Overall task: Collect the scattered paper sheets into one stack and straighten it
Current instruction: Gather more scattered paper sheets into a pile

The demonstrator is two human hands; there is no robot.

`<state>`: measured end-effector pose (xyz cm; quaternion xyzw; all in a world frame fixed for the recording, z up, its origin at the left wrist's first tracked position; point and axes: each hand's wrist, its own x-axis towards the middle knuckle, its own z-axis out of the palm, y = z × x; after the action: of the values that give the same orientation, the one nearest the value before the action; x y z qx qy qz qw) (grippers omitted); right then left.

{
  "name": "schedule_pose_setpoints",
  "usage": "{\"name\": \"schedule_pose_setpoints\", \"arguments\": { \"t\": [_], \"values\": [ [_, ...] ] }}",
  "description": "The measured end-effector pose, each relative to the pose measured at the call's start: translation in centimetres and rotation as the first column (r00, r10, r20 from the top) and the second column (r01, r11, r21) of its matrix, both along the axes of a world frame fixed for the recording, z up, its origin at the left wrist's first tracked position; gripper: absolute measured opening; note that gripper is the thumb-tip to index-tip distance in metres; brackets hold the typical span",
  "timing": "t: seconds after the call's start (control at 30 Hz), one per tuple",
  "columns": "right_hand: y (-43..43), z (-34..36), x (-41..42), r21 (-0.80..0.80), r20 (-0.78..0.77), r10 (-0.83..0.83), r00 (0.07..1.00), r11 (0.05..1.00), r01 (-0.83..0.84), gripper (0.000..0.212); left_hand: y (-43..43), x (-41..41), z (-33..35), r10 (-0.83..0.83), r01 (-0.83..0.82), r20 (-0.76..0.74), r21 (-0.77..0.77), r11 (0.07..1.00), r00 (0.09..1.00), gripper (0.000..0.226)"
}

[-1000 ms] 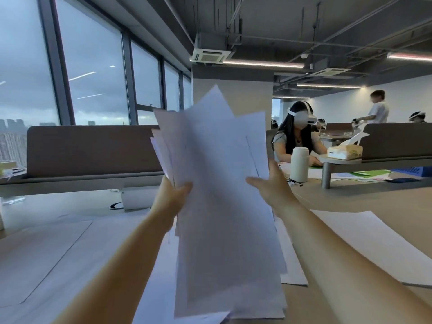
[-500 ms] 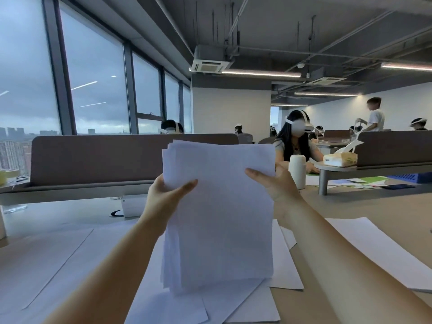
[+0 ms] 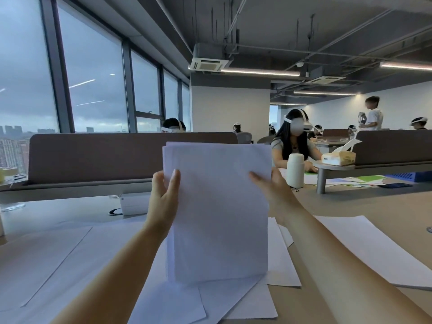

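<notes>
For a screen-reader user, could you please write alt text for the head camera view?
A left hand and right hand hold a paper stack upright by its side edges. Loose sheets lie on the desk beneath; a white bottle stands beyond.

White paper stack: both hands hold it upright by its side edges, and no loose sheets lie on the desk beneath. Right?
Not quite. In the head view the left hand and right hand hold the white paper stack upright by its side edges, but loose white sheets do lie on the tan desk beneath.
</notes>
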<state>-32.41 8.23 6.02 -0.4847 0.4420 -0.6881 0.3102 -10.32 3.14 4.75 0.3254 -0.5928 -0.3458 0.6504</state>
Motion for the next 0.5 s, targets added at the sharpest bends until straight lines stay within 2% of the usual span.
{"name": "schedule_pose_setpoints", "arguments": {
  "t": [0.03, 0.13, 0.2, 0.27, 0.37, 0.43, 0.5],
  "values": [
    [-0.1, -1.0, -0.2, 0.044, -0.008, -0.006, 1.000, 0.999, 0.006, 0.045, 0.1, 0.2, -1.1, 0.003, -0.002, 0.042, -0.003, 1.000, 0.999, 0.023],
    [-0.7, -3.4, -0.4, 0.125, 0.013, 0.024, 1.000, 0.992, -0.025, 0.034, -0.1, 0.5, -3.9, -0.033, 0.030, 0.101, 0.032, 0.999, 0.994, 0.015],
    [-1.0, -3.4, -0.2, 0.100, 0.011, 0.011, 1.000, 0.995, -0.012, 0.028, -0.2, 0.1, -3.8, -0.049, 0.046, 0.076, 0.034, 0.998, 0.996, 0.007],
    [-1.3, -2.5, 0.0, 0.053, 0.014, -0.016, 1.000, 0.998, 0.015, 0.026, -0.2, -0.3, -2.7, -0.059, 0.059, 0.021, 0.013, 0.998, 0.998, 0.011],
    [-1.3, -2.4, -0.2, 0.047, 0.014, -0.014, 1.000, 0.999, 0.013, 0.038, 0.1, -0.4, -2.6, -0.126, 0.126, -0.002, 0.048, 0.991, 0.992, 0.003],
    [-1.1, -4.1, -0.7, 0.141, -0.057, 0.023, 0.998, 0.990, -0.015, 0.054, 0.3, -0.3, -4.7, -0.082, 0.066, 0.147, 0.111, 0.992, 0.986, 0.017],
    [-0.7, -6.5, -0.9, 0.309, -0.141, 0.088, 0.986, 0.950, -0.041, 0.054, 0.6, -0.3, -7.4, -0.061, 0.010, 0.289, 0.177, 0.984, 0.955, 0.024]
  ]
}}
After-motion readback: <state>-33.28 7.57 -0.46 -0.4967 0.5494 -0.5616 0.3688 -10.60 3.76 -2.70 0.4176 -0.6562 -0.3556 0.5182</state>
